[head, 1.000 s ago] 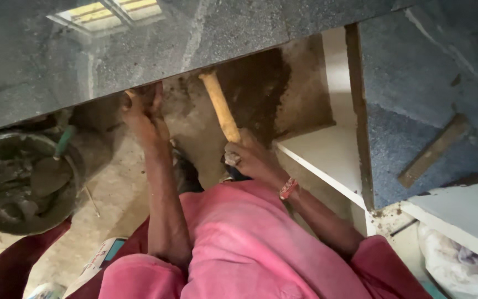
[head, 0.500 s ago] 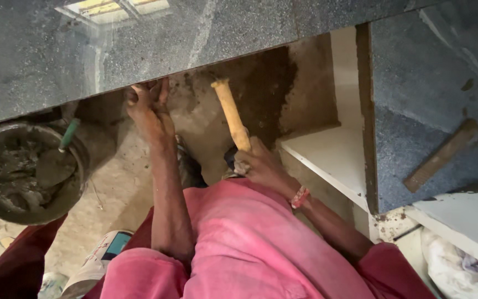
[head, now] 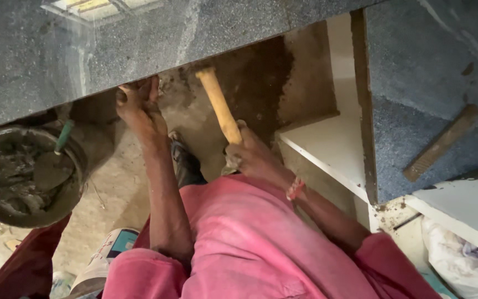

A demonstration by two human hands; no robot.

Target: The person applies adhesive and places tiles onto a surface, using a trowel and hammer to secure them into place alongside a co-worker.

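Near, bottom centre: pink sleeves, both forearms reaching up-frame under the slab edge.

Right hand (head: 253,158), centre frame: fingers curled tight round the lower end of the wooden hammer handle (head: 219,105). Head of the tool not visible, apparently hidden in the fist; cannot tell which end carries it. Handle long axis runs from the fist up and slightly left, free end pointing at the underside of the dark granite slab (head: 139,44), tip just short of its edge.

Left hand (head: 136,102), left of centre, further up: fingers pressed together and hooked up against the slab's lower edge, touching it. Reads as steadying or feeling the seating.

Step, as judged: adjusting the slab on its mortar bed, handle end used for tapping. Next move likely calls for short, controlled knocks close to the edge, left hand kept clear of the strike line.

Left edge: round pan of wet mortar (head: 23,177), trowel (head: 53,160) with green handle standing in it, well apart from both hands.

Far right: white shelf board (head: 333,144), second granite piece (head: 427,83) with a wooden strip (head: 441,143) lying on it.
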